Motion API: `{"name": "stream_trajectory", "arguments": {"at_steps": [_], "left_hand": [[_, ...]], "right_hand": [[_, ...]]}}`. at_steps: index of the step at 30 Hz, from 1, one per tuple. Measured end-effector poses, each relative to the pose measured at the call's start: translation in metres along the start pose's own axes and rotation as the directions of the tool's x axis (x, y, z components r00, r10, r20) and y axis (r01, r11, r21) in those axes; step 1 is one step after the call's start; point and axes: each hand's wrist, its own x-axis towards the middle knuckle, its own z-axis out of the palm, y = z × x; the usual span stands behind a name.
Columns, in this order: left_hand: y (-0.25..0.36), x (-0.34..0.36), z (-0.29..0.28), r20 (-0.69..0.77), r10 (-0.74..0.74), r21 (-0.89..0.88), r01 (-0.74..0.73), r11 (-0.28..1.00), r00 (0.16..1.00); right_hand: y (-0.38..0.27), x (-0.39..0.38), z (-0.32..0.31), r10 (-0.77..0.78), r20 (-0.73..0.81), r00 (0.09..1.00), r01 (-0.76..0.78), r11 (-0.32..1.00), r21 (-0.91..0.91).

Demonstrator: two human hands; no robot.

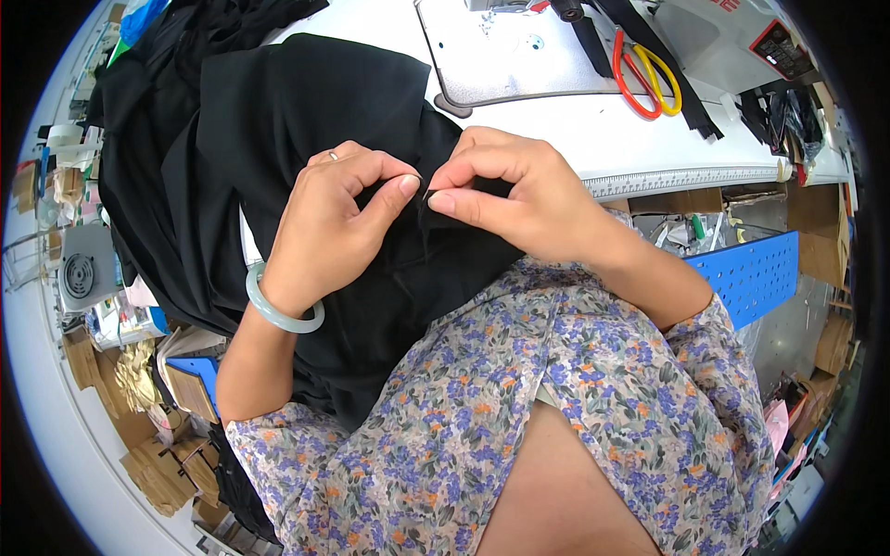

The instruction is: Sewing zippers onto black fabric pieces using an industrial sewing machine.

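A large piece of black fabric (306, 93) lies bunched over the table's front edge and down onto my lap. My left hand (338, 208), with a pale bangle on its wrist, pinches the fabric between thumb and forefinger. Just to its right, my right hand (514, 190) pinches the same cloth, its thumb and forefinger closed on a small edge. Only a narrow gap parts the two sets of fingertips. Whether a thread or some other small item is between them is too fine to make out.
Red and yellow-handled scissors (646, 79) lie on the white table (556, 139) beside a sewing machine (732, 42). A measuring tape (691, 182) runs along the front edge. Below right is a blue perforated panel (751, 275); cardboard boxes (162, 473) stand at lower left.
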Motion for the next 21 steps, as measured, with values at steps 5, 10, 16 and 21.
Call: {"name": "stream_trajectory", "arguments": {"at_steps": [5,10,16,21], "left_hand": [[0.0004,-0.0005,0.0026,-0.022,-0.030,-0.038,0.029,0.999,0.999],[-0.0004,-0.0022,0.0029,-0.028,-0.036,-0.096,0.033,0.995,0.999],[0.0013,-0.0028,0.0012,-0.023,-0.066,-0.109,0.064,0.992,0.998],[0.0017,-0.0048,0.0026,0.000,-0.098,-0.141,0.097,0.985,0.995]], "right_hand": [[0.0013,0.0026,-0.0005,0.135,-0.045,0.990,-0.136,0.991,-0.017],[0.0019,0.0019,0.0031,0.110,-0.080,0.991,-0.114,0.992,-0.049],[0.0040,-0.0010,0.0068,0.082,-0.085,0.993,-0.092,0.990,-0.109],[-0.0006,0.0026,0.0015,0.283,-0.017,0.959,-0.283,0.959,-0.024]]}}
